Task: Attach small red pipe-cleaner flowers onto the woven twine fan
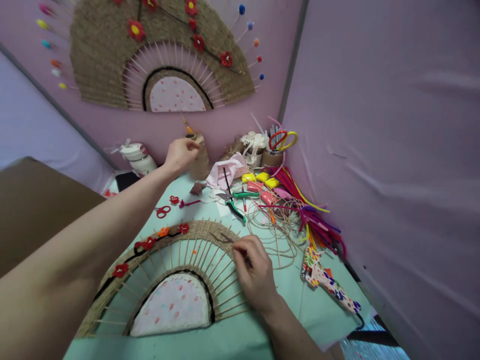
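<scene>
While the left hand (183, 153) hovers by the brown roll (202, 162), the right hand (255, 267) meets the woven fan (202, 230) on the table (300, 315); fingers on both curl, their grip impossible to tell. Light pressure likely keeps the weave flat. Shears (237, 212) and tangled string (287, 220) crowd the space beyond; a glue gun (323, 279) lies rightward.

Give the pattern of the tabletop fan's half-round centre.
The half-round centre is whitish with scattered reddish spots, shown in the head view.
</scene>
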`<act>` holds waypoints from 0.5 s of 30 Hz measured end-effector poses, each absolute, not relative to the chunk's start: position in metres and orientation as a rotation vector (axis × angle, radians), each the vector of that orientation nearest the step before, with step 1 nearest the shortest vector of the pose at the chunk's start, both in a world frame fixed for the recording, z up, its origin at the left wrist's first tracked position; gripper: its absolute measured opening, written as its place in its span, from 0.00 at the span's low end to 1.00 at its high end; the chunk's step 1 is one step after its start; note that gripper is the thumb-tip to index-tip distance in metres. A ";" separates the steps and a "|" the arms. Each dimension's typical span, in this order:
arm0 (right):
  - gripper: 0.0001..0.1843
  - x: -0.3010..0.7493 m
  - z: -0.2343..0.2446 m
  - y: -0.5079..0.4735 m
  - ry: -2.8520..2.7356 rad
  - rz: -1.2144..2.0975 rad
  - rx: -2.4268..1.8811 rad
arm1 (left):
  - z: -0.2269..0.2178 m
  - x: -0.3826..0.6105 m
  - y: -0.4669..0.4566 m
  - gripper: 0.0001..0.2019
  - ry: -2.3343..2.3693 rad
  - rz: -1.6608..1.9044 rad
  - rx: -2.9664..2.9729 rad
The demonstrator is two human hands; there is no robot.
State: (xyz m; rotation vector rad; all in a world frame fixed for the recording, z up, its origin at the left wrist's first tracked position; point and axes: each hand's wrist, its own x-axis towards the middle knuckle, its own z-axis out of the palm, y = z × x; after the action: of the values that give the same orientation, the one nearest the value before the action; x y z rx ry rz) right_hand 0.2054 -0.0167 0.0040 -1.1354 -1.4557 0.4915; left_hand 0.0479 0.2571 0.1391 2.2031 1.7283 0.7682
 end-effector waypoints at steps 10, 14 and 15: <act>0.30 0.211 0.000 -0.014 -1.243 0.385 -1.246 | 0.141 0.098 0.161 0.06 0.713 -0.402 2.315; 0.38 0.220 0.001 -0.012 -1.312 0.704 -1.138 | 0.146 0.122 0.114 0.08 0.292 -0.516 1.955; 0.33 0.221 0.001 -0.012 -1.286 0.793 -1.135 | 0.147 0.124 0.115 0.09 0.301 -0.470 1.966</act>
State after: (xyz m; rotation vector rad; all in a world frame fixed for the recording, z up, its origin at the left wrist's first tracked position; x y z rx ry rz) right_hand 0.2213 -0.0121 0.0014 -1.1353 -1.2860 0.7929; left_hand 0.1242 0.1146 0.1469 1.9663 0.3010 -0.4704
